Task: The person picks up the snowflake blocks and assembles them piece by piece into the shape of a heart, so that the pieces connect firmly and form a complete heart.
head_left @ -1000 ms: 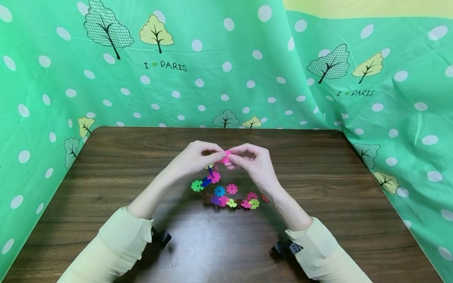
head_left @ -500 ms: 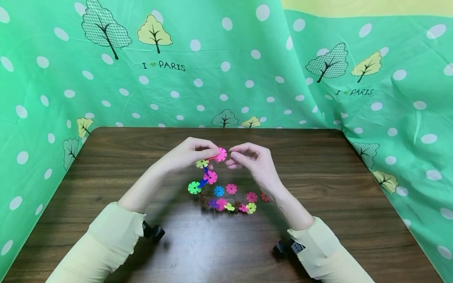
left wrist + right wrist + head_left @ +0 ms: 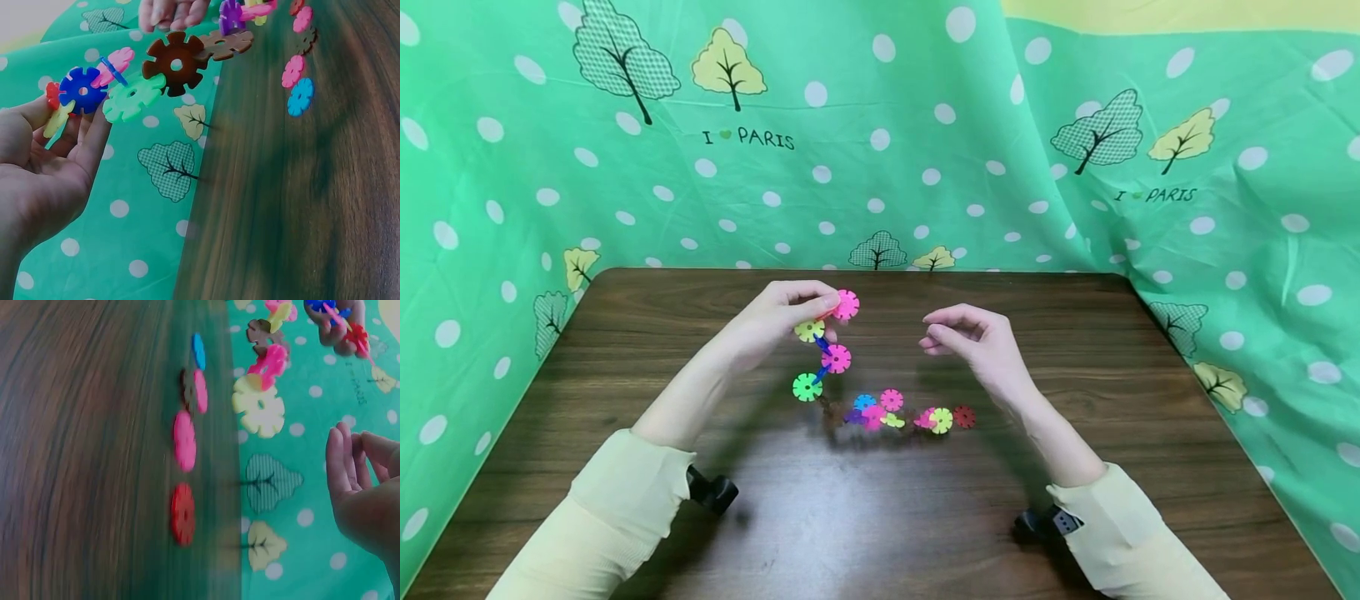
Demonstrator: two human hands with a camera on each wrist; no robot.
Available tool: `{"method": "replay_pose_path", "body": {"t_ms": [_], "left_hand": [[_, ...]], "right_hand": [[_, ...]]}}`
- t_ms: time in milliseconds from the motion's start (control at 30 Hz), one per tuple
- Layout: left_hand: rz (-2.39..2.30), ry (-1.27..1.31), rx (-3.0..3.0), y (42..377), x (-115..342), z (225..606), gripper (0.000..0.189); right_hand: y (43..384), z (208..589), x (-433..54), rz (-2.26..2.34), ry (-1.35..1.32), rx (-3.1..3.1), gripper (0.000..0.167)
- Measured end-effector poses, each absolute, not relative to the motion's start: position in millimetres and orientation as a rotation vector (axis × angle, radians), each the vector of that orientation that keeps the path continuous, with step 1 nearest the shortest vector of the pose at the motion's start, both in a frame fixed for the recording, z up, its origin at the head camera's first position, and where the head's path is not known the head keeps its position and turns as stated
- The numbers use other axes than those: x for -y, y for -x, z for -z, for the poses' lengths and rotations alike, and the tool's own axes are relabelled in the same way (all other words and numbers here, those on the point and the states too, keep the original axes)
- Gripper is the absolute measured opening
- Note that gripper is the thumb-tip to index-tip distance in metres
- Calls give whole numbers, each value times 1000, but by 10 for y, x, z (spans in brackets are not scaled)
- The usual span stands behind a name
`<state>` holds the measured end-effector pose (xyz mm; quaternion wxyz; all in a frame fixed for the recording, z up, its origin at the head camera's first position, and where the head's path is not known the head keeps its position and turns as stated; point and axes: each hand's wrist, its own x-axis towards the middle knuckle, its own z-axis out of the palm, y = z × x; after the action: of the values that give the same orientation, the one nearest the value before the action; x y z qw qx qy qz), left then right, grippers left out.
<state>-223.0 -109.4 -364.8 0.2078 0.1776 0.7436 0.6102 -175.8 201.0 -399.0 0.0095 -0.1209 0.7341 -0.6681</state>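
My left hand [image 3: 767, 321] pinches the upper end of a chain of slotted plastic discs at a red disc [image 3: 52, 94]. Beside the fingertips a pink disc [image 3: 847, 305] sticks out to the right. From the hand the chain runs down past a yellow disc [image 3: 809, 330], a pink one [image 3: 836, 359] and a green disc [image 3: 807, 387]. Brown discs [image 3: 176, 64] follow, and the lower stretch bends right to a yellow end disc [image 3: 259, 406]. My right hand [image 3: 981, 346] is raised on the right, holding nothing, its fingers loosely bent.
Loose discs lie on the wooden table [image 3: 880, 533]: a red one [image 3: 183, 515], a light blue one [image 3: 199, 351], a brown one [image 3: 188, 390] and pink ones [image 3: 184, 440]. A green dotted curtain [image 3: 880, 183] surrounds the table's back and sides.
Both hands were together at the pink disc. The right hand has let go and moved right, while the left has drawn the chain's upper end left and away.
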Motion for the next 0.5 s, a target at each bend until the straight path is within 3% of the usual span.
{"method": "replay_pose_path", "body": {"t_ms": [500], "left_hand": [[-1838,-383,-2042,2254,1285,3638,23]], "right_hand": [[1695,4179,-2549,1378,448,-2660,24]]}}
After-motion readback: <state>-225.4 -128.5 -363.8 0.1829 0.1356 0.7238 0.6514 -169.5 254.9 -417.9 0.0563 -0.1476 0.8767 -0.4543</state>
